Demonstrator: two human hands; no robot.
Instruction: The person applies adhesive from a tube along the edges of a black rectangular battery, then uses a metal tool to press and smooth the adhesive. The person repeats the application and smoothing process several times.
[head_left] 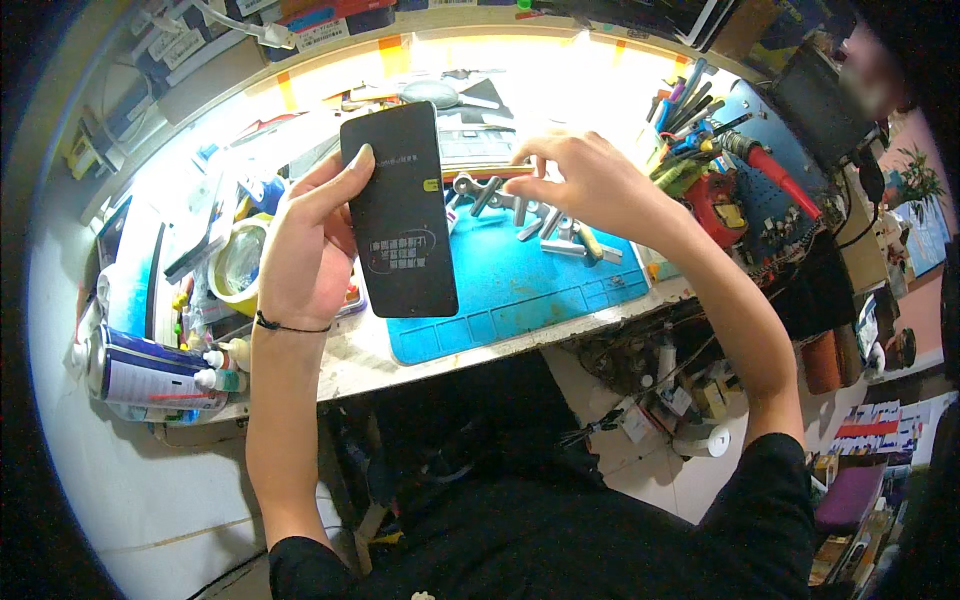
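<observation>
Head view: my left grip point(315, 225) pinches the phone point(405, 220), the thumb lying over its left edge onto the dark face and the fingers bent behind it. The phone is a flat, smooth slab with straight sides and rounded corners, its face nearly black with pale markings and a small yellow patch by the right edge. I hold it raised over the table point(350, 375), and its lower end covers part of the mat point(540, 285) from this view. Its long axis runs away from me, the far end leaning a little to the left, the near end pointing back toward my body, and the dark face turned up to me.

My right grip point(535, 170) is over the far part of the mat, thumb and forefinger curved toward each other; I cannot tell whether they pinch anything. Just beside and below them sit shiny metal clips point(550, 225) with rounded, tube-like arms.

The mat is blue, with a ridged grid of shallow trays along its near edge. Left of my wrist stand a thick, ring-shaped roll of tape point(238, 275) and a glossy blue can point(150, 365).
</observation>
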